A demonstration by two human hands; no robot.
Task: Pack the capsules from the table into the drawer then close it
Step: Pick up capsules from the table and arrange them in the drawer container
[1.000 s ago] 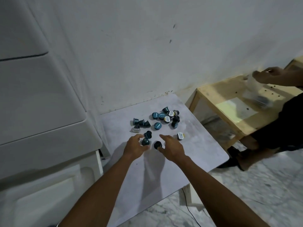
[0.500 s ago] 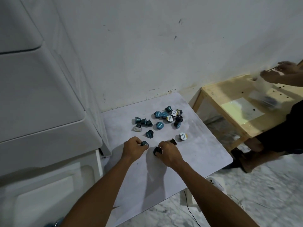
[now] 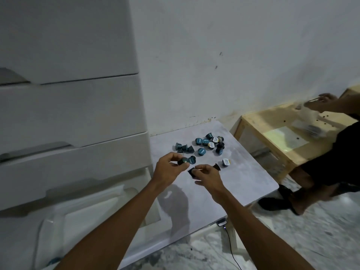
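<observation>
I judge the packing barely begun: my left hand [image 3: 167,169] pinches a teal capsule [image 3: 184,161], my right hand [image 3: 210,177] grips a dark capsule [image 3: 191,171], the other capsules [image 3: 206,142] lie near the table's [image 3: 243,182] far edge, and the drawer [image 3: 87,215] stands open.

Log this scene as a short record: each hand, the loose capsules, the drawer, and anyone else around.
left hand: pinches a dark capsule above the table
right hand: grips a black capsule
loose capsules: clustered on the table near the wall
drawer: lowest one looks pulled out, left of table
other person: at the wooden bench, right side
</observation>
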